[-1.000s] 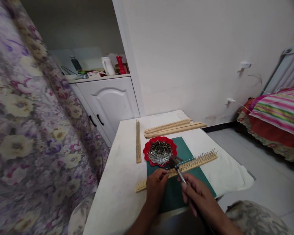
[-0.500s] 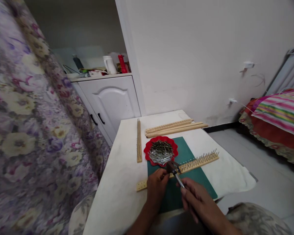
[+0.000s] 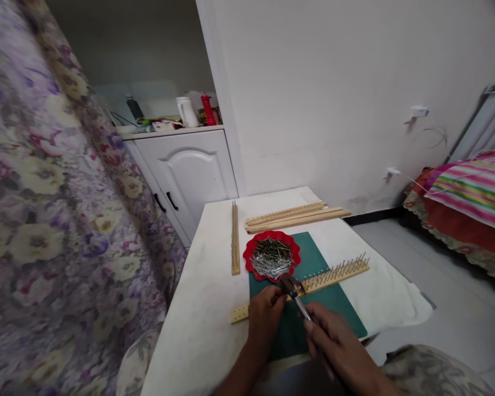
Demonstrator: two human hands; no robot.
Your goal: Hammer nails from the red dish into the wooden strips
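My right hand [image 3: 334, 335] is wrapped round the handle of a hammer [image 3: 300, 303]. The dark hammer head is over a pale wooden strip [image 3: 240, 313], right beside my left fingertips. My left hand [image 3: 264, 316] rests at the strip with thumb and fingers pinched together; whatever is between them is hidden by the fingers and hammer head. Several nails [image 3: 337, 271] stand upright or leaning along the strip's right part, while its left end shows small bare holes. Beneath lies a green mat [image 3: 313, 247]. Just beyond the hammer, a red scalloped bowl [image 3: 247, 254] holds a heap of nails [image 3: 272, 256].
Another nailed strip [image 3: 235, 242] lies left of the bowl. More wooden strips [image 3: 289, 217] lie at the back of the white-covered table [image 3: 202, 308]. A floral curtain [image 3: 78, 220] hangs at left, a white cabinet [image 3: 190, 170] stands behind, and a bed [image 3: 470, 203] is at right.
The hammer head is very slightly lower beside the left fingertips. Both hands keep nearly the same place and grip, and the whole view has shifted a little.
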